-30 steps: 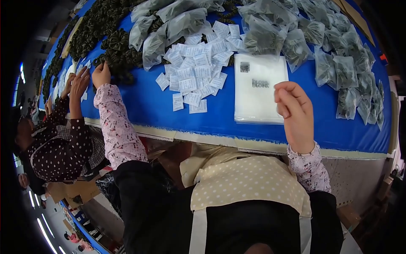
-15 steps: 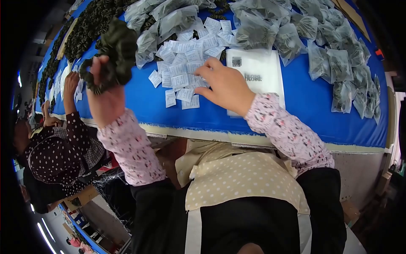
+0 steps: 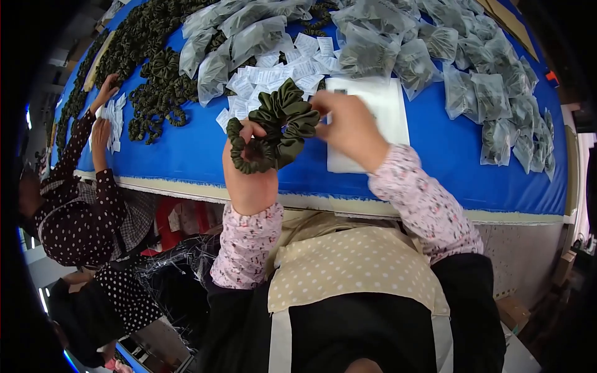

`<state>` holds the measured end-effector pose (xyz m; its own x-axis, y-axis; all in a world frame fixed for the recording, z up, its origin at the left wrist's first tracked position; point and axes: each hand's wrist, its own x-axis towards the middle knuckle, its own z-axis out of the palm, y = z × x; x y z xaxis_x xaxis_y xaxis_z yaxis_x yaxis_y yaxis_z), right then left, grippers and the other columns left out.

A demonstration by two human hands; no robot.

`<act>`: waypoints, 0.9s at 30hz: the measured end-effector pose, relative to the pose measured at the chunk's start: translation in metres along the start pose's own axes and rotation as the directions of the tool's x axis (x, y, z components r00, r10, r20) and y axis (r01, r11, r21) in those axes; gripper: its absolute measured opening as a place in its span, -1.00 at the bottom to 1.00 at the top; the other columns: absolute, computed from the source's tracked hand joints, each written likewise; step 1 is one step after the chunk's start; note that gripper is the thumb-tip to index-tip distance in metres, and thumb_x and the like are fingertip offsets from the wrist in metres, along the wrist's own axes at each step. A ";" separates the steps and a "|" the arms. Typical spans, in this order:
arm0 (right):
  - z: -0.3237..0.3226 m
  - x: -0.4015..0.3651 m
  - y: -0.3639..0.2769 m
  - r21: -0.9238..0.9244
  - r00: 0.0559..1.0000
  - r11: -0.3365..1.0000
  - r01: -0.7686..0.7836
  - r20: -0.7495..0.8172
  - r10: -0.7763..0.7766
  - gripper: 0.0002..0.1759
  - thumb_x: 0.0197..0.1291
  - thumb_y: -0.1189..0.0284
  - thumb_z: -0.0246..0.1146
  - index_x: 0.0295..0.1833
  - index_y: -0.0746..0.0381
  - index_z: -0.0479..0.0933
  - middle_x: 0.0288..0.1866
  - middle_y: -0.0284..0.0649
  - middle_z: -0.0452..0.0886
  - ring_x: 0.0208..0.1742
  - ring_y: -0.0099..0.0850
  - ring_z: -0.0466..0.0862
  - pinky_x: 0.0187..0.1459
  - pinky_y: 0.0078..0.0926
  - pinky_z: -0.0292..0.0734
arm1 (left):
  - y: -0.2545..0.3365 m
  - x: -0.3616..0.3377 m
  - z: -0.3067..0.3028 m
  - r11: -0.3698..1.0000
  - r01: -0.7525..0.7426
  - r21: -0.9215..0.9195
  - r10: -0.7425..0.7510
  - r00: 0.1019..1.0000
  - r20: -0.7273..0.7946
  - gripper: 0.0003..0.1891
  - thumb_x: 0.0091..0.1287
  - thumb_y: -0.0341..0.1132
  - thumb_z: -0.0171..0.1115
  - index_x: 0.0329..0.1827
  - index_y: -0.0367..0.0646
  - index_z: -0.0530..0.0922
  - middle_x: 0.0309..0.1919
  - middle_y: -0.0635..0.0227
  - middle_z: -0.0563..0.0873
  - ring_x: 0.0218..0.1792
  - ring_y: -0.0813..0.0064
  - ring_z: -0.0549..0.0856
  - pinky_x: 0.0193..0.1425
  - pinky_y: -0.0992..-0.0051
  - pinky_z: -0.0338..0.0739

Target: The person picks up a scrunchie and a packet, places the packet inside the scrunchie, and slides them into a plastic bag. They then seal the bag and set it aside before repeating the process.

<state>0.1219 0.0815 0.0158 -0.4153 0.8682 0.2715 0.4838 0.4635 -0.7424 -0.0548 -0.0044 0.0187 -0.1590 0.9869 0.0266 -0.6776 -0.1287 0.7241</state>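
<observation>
My left hand [image 3: 250, 180] holds up a bunch of dark green scrunchies [image 3: 277, 127] over the blue table's [image 3: 186, 155] near edge. My right hand [image 3: 349, 126] is at the right side of the bunch, fingers pinched against it; whether a small packet is in them I cannot tell. Behind the hands lie a stack of clear flat bags [image 3: 385, 109] and a spread of small white packets [image 3: 273, 78].
Bagged scrunchies [image 3: 485, 93] fill the table's back and right. Loose green scrunchies [image 3: 155, 93] are heaped at the left. A co-worker in a dotted dark top [image 3: 81, 217] reaches onto the table at the far left, hands [image 3: 102, 109] by more white packets.
My left hand carried the scrunchies from the left pile to the middle. My right hand left the white packets and came up to the bunch.
</observation>
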 end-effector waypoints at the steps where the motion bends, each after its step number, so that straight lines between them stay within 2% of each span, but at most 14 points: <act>1: -0.014 -0.001 0.002 0.115 0.998 0.993 -0.035 -0.054 0.041 -0.85 0.07 0.44 0.48 -0.26 0.18 0.65 -0.38 -0.28 0.73 -0.43 -0.40 0.64 -0.35 -0.42 0.50 | -0.003 -0.003 -0.001 0.999 -0.027 0.046 0.028 0.999 -0.036 -0.89 0.53 -0.33 0.11 -0.14 -0.17 0.51 -0.06 0.28 0.62 -0.12 0.43 0.59 0.11 0.43 0.47; 2: -0.029 -0.005 -0.006 0.354 0.978 0.930 -0.099 -0.139 0.157 -0.86 0.12 0.47 0.47 -0.23 0.19 0.66 -0.37 -0.30 0.72 -0.41 -0.49 0.62 -0.36 -0.55 0.46 | -0.006 -0.006 -0.002 0.995 -0.049 0.091 0.056 0.996 -0.072 -0.90 0.53 -0.34 0.12 -0.14 -0.17 0.50 -0.05 0.27 0.62 -0.12 0.43 0.58 0.12 0.44 0.46; 3: -0.043 -0.013 -0.018 0.575 0.939 0.807 -0.133 -0.189 0.289 -0.88 0.18 0.50 0.47 -0.19 0.20 0.66 -0.35 -0.32 0.71 -0.39 -0.57 0.60 -0.36 -0.67 0.41 | -0.009 -0.009 0.000 0.988 -0.068 0.136 0.084 0.991 -0.109 -0.91 0.53 -0.35 0.13 -0.14 -0.18 0.50 -0.04 0.27 0.62 -0.11 0.44 0.57 0.13 0.44 0.45; 5: -0.065 -0.030 -0.039 0.736 0.910 0.655 -0.168 -0.140 0.391 -0.88 0.25 0.53 0.45 -0.14 0.23 0.65 -0.33 -0.35 0.68 -0.42 -0.68 0.48 -0.36 -0.81 0.28 | -0.017 -0.014 0.019 0.984 -0.101 0.149 0.120 0.985 -0.125 -0.90 0.53 -0.35 0.13 -0.13 -0.18 0.49 0.00 0.24 0.61 -0.08 0.42 0.57 0.15 0.43 0.44; 6: -0.064 -0.041 -0.044 0.735 0.911 0.657 -0.169 -0.138 0.389 -0.88 0.25 0.53 0.45 -0.14 0.23 0.65 -0.33 -0.35 0.68 -0.42 -0.68 0.48 -0.36 -0.81 0.28 | -0.022 -0.015 0.033 0.978 -0.128 0.164 0.150 0.980 -0.131 -0.90 0.54 -0.34 0.13 -0.11 -0.19 0.49 0.03 0.22 0.59 -0.05 0.41 0.56 0.18 0.42 0.43; 9: -0.049 -0.067 -0.058 0.867 0.862 0.437 -0.241 -0.015 0.506 -0.87 0.29 0.49 0.45 -0.12 0.23 0.64 -0.36 -0.43 0.59 -0.44 -0.70 0.32 -0.36 -0.79 0.23 | -0.038 -0.020 0.059 0.967 -0.172 0.189 0.198 0.972 -0.125 -0.88 0.55 -0.33 0.13 -0.09 -0.20 0.48 0.10 0.18 0.57 0.00 0.39 0.55 0.23 0.41 0.41; 10: -0.042 -0.071 -0.062 0.896 0.845 0.367 -0.249 0.016 0.534 -0.87 0.30 0.48 0.44 -0.12 0.23 0.63 -0.36 -0.45 0.55 -0.43 -0.71 0.28 -0.35 -0.78 0.23 | -0.045 -0.024 0.062 0.946 -0.183 0.267 0.219 0.969 -0.113 -0.88 0.55 -0.33 0.13 -0.08 -0.20 0.48 0.15 0.16 0.54 0.04 0.38 0.54 0.26 0.39 0.40; 11: -0.039 -0.072 -0.061 0.896 0.841 0.370 -0.247 0.009 0.540 -0.87 0.30 0.48 0.44 -0.12 0.23 0.63 -0.36 -0.45 0.55 -0.43 -0.71 0.28 -0.35 -0.78 0.23 | -0.051 -0.029 0.064 0.919 -0.191 0.344 0.238 0.966 -0.100 -0.88 0.55 -0.32 0.14 -0.07 -0.20 0.47 0.19 0.13 0.52 0.07 0.36 0.54 0.28 0.37 0.39; 13: -0.037 -0.073 -0.059 0.937 0.800 0.229 -0.263 0.079 0.596 -0.86 0.30 0.46 0.45 -0.14 0.23 0.62 -0.37 -0.47 0.51 -0.39 -0.71 0.32 -0.34 -0.78 0.24 | -0.060 -0.036 0.067 0.848 -0.201 0.490 0.267 0.961 -0.069 -0.87 0.56 -0.32 0.14 -0.05 -0.20 0.47 0.27 0.08 0.47 0.14 0.32 0.53 0.34 0.34 0.36; 19: -0.032 -0.076 -0.049 0.902 0.773 0.313 -0.297 0.036 0.633 -0.84 0.29 0.46 0.46 -0.15 0.24 0.61 -0.37 -0.46 0.52 -0.39 -0.70 0.33 -0.34 -0.76 0.26 | -0.065 -0.036 0.072 0.816 -0.055 0.576 0.169 0.975 -0.145 -0.81 0.51 -0.42 0.04 0.11 -0.23 0.48 0.37 0.03 0.37 0.18 0.23 0.52 0.38 0.26 0.35; 23: -0.013 -0.078 -0.039 0.859 0.806 0.469 -0.205 -0.123 0.578 -0.84 0.27 0.47 0.45 -0.16 0.27 0.60 -0.40 -0.44 0.51 -0.41 -0.68 0.35 -0.38 -0.73 0.27 | -0.060 -0.024 0.087 0.809 -0.178 0.560 0.249 0.967 -0.053 -0.62 0.38 -0.49 -0.09 0.25 -0.27 0.45 0.32 0.03 0.44 0.15 0.21 0.53 0.37 0.30 0.37; 24: -0.011 -0.081 -0.037 0.860 0.805 0.466 -0.205 -0.123 0.581 -0.84 0.27 0.47 0.45 -0.16 0.27 0.60 -0.40 -0.44 0.51 -0.41 -0.68 0.35 -0.38 -0.73 0.27 | -0.060 -0.021 0.085 0.809 -0.175 0.561 0.246 0.968 -0.052 -0.62 0.38 -0.49 -0.09 0.25 -0.27 0.45 0.32 0.03 0.44 0.15 0.21 0.53 0.37 0.30 0.37; 27: -0.005 -0.089 -0.032 0.753 0.850 0.607 -0.255 -0.124 0.512 -0.81 0.24 0.50 0.43 -0.11 0.26 0.57 -0.35 -0.40 0.53 -0.43 -0.67 0.36 -0.40 -0.71 0.28 | -0.058 -0.006 0.074 0.712 -0.175 0.680 0.204 0.978 0.038 -0.51 0.37 -0.47 -0.17 0.37 -0.27 0.40 0.26 0.05 0.53 0.12 0.24 0.57 0.32 0.39 0.42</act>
<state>0.1472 -0.0096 0.0187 -0.0098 0.9973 -0.0729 -0.1809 -0.0735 -0.9807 0.0385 0.0039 0.0271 -0.2667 0.9428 0.2000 0.0339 -0.1982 0.9796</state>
